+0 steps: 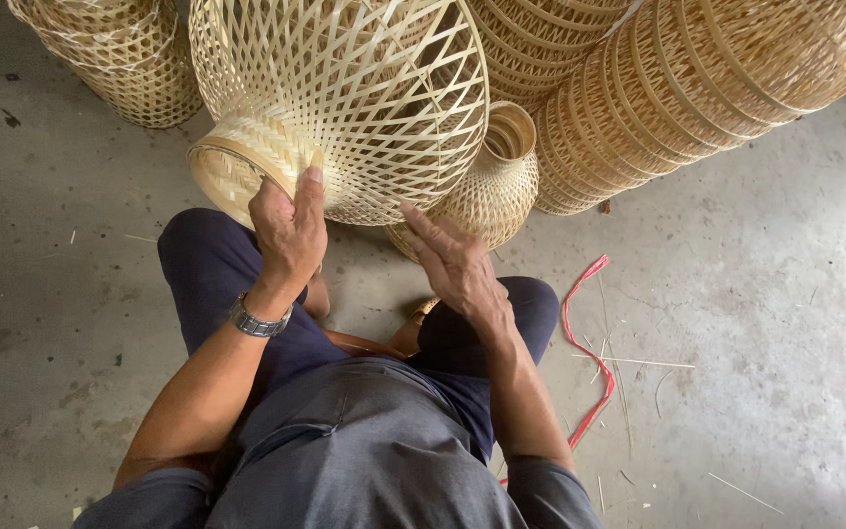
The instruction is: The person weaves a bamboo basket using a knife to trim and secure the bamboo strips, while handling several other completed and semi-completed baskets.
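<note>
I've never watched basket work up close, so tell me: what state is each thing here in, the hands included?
Open-weave bamboo shade: lying tilted on its side, gripped at its neck.
Left hand: closed around the shade's neck.
Right hand: open, fingers flat against the shade's lower side.
Small woven basket: tipped over behind the shade.
Stacked shades: nested, lying sideways.
Red strap: loose on the floor.

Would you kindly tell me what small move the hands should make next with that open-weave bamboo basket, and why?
Probably close the right hand onto the open-weave bamboo basket. Only the left hand has a grip, on the tightly woven neck, while the right hand's fingers lie flat and open beneath the wide body, so the basket, tilted over the knees, has just one firm hold.
</note>
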